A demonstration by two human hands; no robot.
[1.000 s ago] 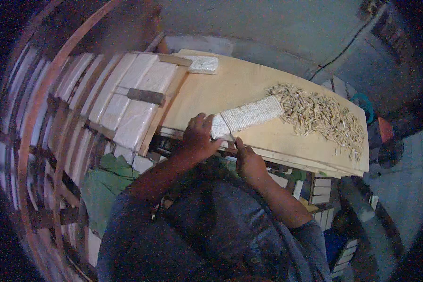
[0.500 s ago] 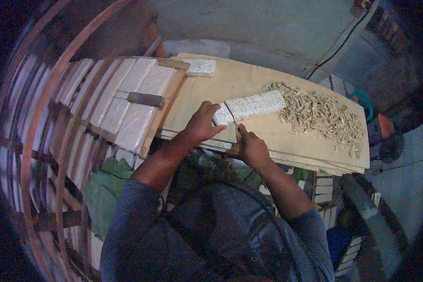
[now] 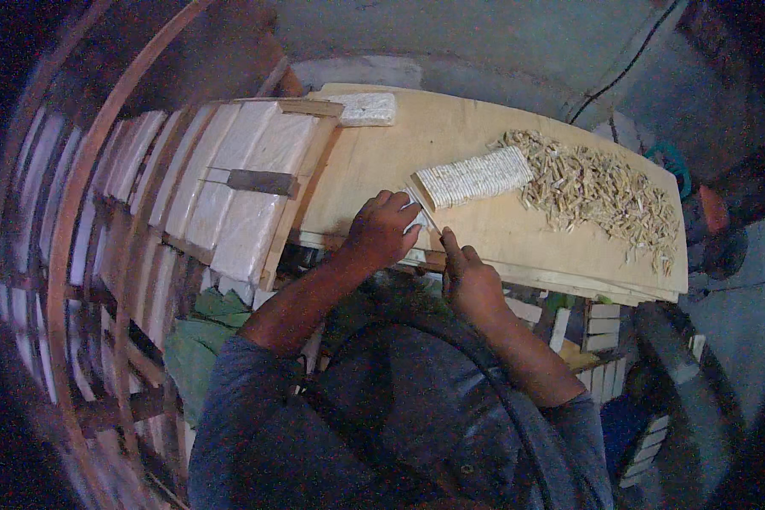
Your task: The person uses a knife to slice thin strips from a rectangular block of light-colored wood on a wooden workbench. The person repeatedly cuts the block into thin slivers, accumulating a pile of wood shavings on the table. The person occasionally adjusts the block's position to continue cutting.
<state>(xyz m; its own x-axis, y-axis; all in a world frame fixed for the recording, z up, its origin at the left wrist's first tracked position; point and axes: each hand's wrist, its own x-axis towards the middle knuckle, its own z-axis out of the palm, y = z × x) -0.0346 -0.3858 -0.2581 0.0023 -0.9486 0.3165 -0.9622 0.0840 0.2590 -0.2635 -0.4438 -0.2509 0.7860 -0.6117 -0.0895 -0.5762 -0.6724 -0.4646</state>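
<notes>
A white block of tempeh (image 3: 474, 180), cut across into many thin slices, lies slantwise on a pale wooden board. At its left end my left hand (image 3: 384, 228) is closed, fingers curled, around a small white end piece (image 3: 419, 218) that is mostly hidden by the fingers. My right hand (image 3: 470, 279), near the board's front edge, grips a knife (image 3: 431, 221), its thin blade pointing up and left between the end piece and the sliced block. Right of the block a heap of small pale cut strips (image 3: 586, 191) spreads over the board.
The wooden board (image 3: 450, 119) lies before me. Another white block (image 3: 367, 110) sits at its far left. Left stands a rack of wrapped white slabs (image 3: 268, 161) with a dark flat piece (image 3: 262, 182) on it. Green leaves (image 3: 200, 340) hang below.
My left hand has closed in toward the knife, covering the end piece. The knife has come to the sliced block's left end, its blade now tilted. The view has shifted slightly.
</notes>
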